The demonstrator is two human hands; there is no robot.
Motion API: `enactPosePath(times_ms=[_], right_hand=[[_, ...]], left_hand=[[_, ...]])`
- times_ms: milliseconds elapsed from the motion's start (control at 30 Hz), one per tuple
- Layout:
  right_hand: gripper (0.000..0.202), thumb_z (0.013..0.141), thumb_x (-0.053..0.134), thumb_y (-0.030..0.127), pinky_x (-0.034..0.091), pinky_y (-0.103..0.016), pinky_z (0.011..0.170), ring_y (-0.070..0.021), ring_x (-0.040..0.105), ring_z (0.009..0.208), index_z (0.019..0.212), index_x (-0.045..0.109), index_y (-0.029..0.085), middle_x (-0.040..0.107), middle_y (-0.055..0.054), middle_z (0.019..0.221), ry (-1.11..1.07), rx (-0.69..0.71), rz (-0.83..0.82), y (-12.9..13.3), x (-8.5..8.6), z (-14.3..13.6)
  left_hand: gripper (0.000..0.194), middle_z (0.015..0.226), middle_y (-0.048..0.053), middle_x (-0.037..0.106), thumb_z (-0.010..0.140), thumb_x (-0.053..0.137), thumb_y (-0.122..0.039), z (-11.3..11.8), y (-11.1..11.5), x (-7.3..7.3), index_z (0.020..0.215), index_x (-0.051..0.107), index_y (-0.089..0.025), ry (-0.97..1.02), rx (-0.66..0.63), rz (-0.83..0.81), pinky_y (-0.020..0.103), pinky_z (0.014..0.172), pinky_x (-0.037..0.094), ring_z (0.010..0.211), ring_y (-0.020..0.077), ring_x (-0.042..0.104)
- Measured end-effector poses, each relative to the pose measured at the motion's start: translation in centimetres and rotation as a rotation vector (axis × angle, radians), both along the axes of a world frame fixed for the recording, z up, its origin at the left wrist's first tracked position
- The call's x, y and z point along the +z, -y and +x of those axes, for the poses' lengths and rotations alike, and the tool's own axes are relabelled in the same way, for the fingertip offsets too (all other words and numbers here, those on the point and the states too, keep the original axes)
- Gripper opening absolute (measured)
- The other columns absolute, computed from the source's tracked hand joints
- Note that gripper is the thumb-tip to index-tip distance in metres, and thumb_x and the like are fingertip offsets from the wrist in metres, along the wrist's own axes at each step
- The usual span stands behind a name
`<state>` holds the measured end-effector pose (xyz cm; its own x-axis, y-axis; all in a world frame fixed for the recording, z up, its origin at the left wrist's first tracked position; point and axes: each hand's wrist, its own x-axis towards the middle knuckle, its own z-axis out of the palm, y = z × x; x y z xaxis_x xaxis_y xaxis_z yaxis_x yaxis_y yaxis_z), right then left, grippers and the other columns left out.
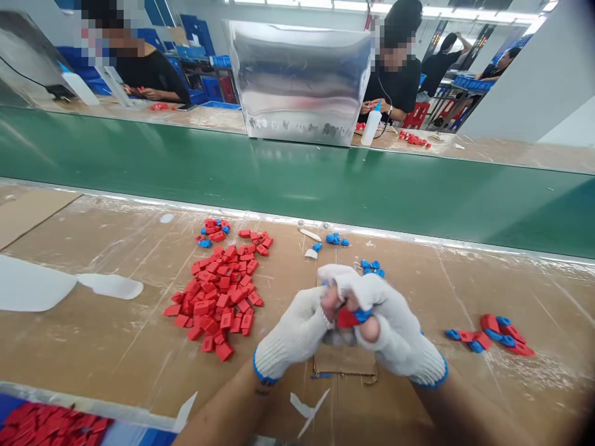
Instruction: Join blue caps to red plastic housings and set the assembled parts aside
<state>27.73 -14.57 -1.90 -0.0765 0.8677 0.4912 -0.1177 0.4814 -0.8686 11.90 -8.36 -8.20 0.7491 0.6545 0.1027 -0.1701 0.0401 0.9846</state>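
Note:
Both my hands wear white knit gloves with bare fingertips and meet above a cardboard pad [346, 362]. Between them is a small red plastic piece [344, 318] joined to or pressed against a blue plastic piece [362, 314]. My left hand [297, 328] is closed, pinching the red piece from the left. On the other side my right hand [395, 319] closes its fingers around the blue end. Glove fingers hide much of both pieces. Just beyond the hands lie loose blue pieces [372, 267]. A pile of red pieces [218, 285] is left of my hands.
Joined red-and-blue pieces [493, 334] lie at right. A green conveyor belt [297, 173] crosses ahead, with a shiny metal panel [302, 80] and a white bottle [370, 127] beyond it. Co-workers sit opposite. A bin of red pieces [51, 424] stands at lower left.

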Motion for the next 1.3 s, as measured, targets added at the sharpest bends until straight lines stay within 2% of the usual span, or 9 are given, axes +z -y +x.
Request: enactPosePath(times_ms=[167,267,333,467,600,800,900,1133,1300], right_hand=[[0.046,0.090,0.083,0.061,0.037,-0.025,0.048,-0.0116,0.041,0.054,0.077,0.059,0.025,0.043,0.005,0.067,-0.175,-0.337,-0.087,2.3,1.4,6.3],[0.034,0.092,0.074,0.053,0.033,-0.025,0.045,-0.0118,0.039,0.049,0.077,0.068,0.023,0.051,0.003,0.061,0.240,-0.712,-0.137,3.2,0.3,11.7],[0.022,0.091,0.060,0.039,0.051,-0.031,0.057,-0.0184,0.062,0.062,0.095,0.075,0.022,0.070,-0.003,0.077,0.688,-0.828,-0.211,3.8,-1.3,14.6],[0.034,0.088,0.048,0.031,0.060,-0.037,0.074,-0.0260,0.078,0.079,0.103,0.077,0.021,0.083,-0.010,0.091,1.107,-0.852,-0.333,5.3,-4.9,18.2],[0.026,0.091,0.054,0.029,0.057,-0.035,0.070,-0.0279,0.078,0.077,0.100,0.077,0.023,0.083,-0.009,0.086,1.266,-0.827,-0.401,6.9,-6.1,19.7],[0.032,0.104,0.048,0.041,0.060,-0.039,0.081,-0.0290,0.078,0.096,0.102,0.077,0.027,0.084,-0.010,0.103,1.353,-0.856,-0.398,10.2,-3.6,22.5],[0.040,0.109,0.041,0.043,0.059,-0.045,0.092,-0.0316,0.076,0.112,0.117,0.074,0.024,0.082,-0.013,0.119,1.259,-1.003,-0.325,10.8,-1.6,21.8],[0.011,0.092,0.059,0.017,0.042,-0.033,0.074,-0.0205,0.061,0.077,0.086,0.066,0.024,0.072,-0.001,0.083,1.550,-0.246,-0.420,7.6,0.2,12.9],[0.013,0.086,0.060,0.010,0.032,-0.032,0.071,-0.0187,0.054,0.075,0.088,0.062,0.023,0.070,-0.001,0.085,1.616,-0.173,-0.466,7.0,-1.6,10.9]], left_hand=[[0.033,0.112,0.012,0.077,0.100,0.052,-0.036,-2.3,-5.0,1.7,0.120,0.073,-0.019,-0.716,0.484,0.667,0.043,0.092,0.053,0.103,0.0300,0.071],[0.047,0.136,0.020,0.072,0.100,0.047,-0.034,-3.5,-7.2,1.4,0.136,0.070,-0.017,-1.154,0.501,0.980,0.054,0.102,0.050,0.128,0.0418,0.064],[0.053,0.147,0.025,0.065,0.101,0.045,-0.040,-3.8,-7.9,0.4,0.142,0.067,-0.014,-1.284,0.524,1.078,0.058,0.099,0.050,0.133,0.0465,0.059],[0.054,0.140,0.029,0.067,0.103,0.040,-0.044,-4.2,-8.0,-0.9,0.133,0.070,-0.010,-1.271,0.483,1.163,0.060,0.095,0.047,0.127,0.0484,0.061],[0.044,0.129,0.024,0.075,0.103,0.042,-0.038,-4.6,-7.1,0.0,0.122,0.074,-0.016,-1.163,0.469,1.188,0.055,0.088,0.046,0.112,0.0448,0.069],[0.039,0.085,0.012,0.078,0.104,0.042,-0.034,-4.2,-5.7,1.4,0.075,0.066,-0.024,-1.218,0.368,1.198,0.046,0.074,0.041,0.085,0.0343,0.073],[0.027,0.087,0.013,0.079,0.100,0.048,-0.032,-3.9,-5.4,1.7,0.089,0.071,-0.022,-1.202,0.329,1.154,0.046,0.074,0.041,0.086,0.0367,0.073],[0.037,0.095,0.015,0.081,0.103,0.041,-0.026,-4.3,-4.6,1.6,0.103,0.078,-0.022,-1.213,0.264,1.183,0.052,0.085,0.044,0.101,0.0408,0.073],[0.029,0.092,0.014,0.079,0.100,0.050,-0.029,-4.7,-4.2,0.9,0.099,0.079,-0.024,-1.132,0.208,1.214,0.055,0.089,0.042,0.098,0.0412,0.069]])
